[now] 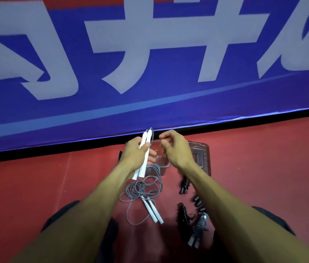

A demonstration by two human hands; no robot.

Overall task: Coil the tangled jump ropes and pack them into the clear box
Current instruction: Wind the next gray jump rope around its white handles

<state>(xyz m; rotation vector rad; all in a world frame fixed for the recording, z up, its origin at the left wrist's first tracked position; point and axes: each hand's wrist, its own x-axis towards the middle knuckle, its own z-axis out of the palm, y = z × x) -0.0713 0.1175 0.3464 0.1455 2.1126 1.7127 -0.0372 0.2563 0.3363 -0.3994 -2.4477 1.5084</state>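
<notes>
The left hand grips two stiff white handles upright at 12 o'clock of the grey cord, which is light, limp and springy, so it is best gathered near the handles. The right hand has curled fingers; whether they pinch cord I cannot tell. The clear box sits half hidden behind both hands, with dark ropes blurred at 4 o'clock.

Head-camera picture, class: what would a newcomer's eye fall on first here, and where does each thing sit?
The huge blue banner with pale characters fills the upper half, above the red floor. At centre, the left hand grips a pair of white jump-rope handles, while the right hand is curled beside it, over the clear plastic box. Below lies a loose grey rope with white handles.
</notes>
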